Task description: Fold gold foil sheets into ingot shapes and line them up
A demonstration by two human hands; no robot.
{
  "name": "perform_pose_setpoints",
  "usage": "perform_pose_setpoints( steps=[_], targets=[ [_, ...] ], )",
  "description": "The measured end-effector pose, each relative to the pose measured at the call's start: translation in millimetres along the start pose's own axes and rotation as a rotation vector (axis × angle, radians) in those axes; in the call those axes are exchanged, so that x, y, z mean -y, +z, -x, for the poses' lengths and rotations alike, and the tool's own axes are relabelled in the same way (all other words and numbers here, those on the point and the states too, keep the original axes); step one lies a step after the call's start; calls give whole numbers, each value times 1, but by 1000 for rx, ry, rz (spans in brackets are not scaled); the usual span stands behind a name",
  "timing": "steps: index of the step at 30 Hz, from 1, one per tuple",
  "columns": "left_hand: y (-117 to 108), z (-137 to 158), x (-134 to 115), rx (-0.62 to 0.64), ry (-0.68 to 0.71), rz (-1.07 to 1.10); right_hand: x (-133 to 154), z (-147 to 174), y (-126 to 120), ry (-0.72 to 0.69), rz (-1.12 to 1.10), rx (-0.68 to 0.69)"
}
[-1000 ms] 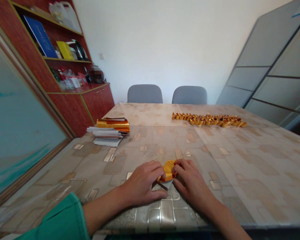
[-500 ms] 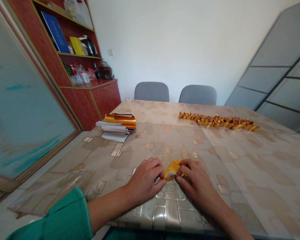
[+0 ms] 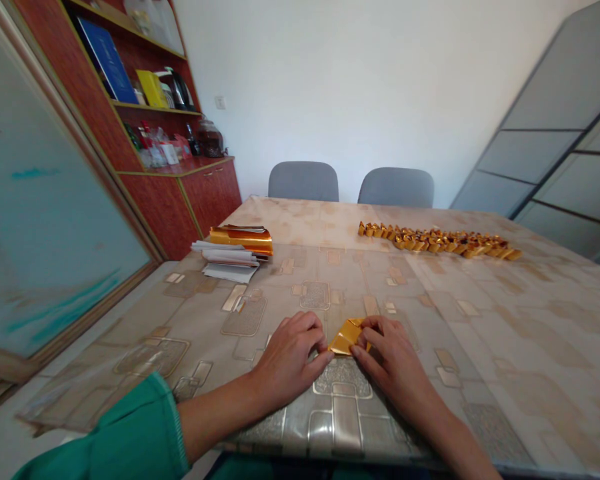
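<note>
Gold paper [image 3: 347, 335], folded into a slanted shape, lies on a patterned tablecloth [image 3: 325, 293] close to the near edge of the table, between a person's two hands. Its long axis runs left to right, climbing aslant: a pointed corner aims left and slightly toward the wearer, while the other end slips under the right fingers, its outline there hidden. One straight lower edge faces the wearer.

At far left of the table rests a stack of white and gold sheets [image 3: 233, 257], well apart from the work, with patterned cloth stretching between. Beyond the hands, the cloth runs on toward two gray chairs [image 3: 304, 181]; at right, rows of folded gold pieces [image 3: 440, 241] sit well apart, toward the far side.

The left hand [image 3: 295, 353], below a green sleeve [image 3: 130, 433], brings thumb and forefinger together on the paper's left corner. The right hand [image 3: 391, 350], fingers curled and thumb drawn in, grips the right end.
</note>
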State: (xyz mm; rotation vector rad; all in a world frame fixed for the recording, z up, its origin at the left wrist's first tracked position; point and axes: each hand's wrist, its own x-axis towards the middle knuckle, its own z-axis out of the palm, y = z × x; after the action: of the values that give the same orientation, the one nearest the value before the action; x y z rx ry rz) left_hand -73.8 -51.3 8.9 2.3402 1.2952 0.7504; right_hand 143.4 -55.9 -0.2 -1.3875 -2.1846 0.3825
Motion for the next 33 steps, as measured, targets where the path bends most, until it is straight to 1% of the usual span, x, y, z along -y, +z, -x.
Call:
perform_pose_setpoints(
  steps=[7, 15, 23, 28, 33],
  targets=[
    [3, -2, 2, -1, -8, -38, 3, -1, 3, 15, 31, -54],
    [9, -3, 3, -4, 32, -207, 4, -2, 5, 23, 53, -75],
    [12, -5, 2, -31, 44, -279, 4, -3, 5, 24, 55, -67],
    [13, -6, 2, -23, 28, -292, 5, -4, 5, 36, 71, -60],
    [11, -7, 1, 4, 17, -243, 4, -4, 5, 32, 92, -69]
  ],
)
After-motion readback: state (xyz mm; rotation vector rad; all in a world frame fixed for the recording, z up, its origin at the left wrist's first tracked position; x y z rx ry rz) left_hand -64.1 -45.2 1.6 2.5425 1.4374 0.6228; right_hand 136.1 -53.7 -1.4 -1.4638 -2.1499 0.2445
